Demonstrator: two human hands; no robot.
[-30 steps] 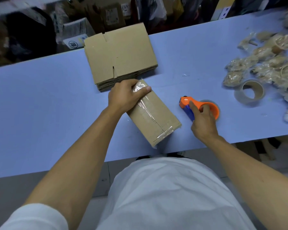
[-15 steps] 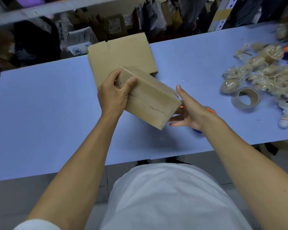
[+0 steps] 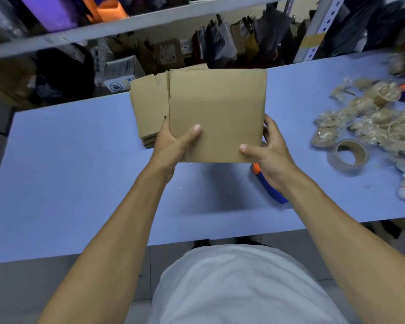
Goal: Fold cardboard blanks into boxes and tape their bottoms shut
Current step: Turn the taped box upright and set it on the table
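Both hands grip the box: left hand (image 3: 173,141) and right hand (image 3: 267,146) pinch its (image 3: 216,118) lower corners. Bottom looks taped, so next it needs setting aside, clear of the blanks (image 3: 147,108) beyond.

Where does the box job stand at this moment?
Done: nothing finished shows in view. In hand: one box, held above the table by the left hand and right hand, thumbs on its near face. Left: a stack of flat blanks behind it; the tape dispenser lies under the right wrist.
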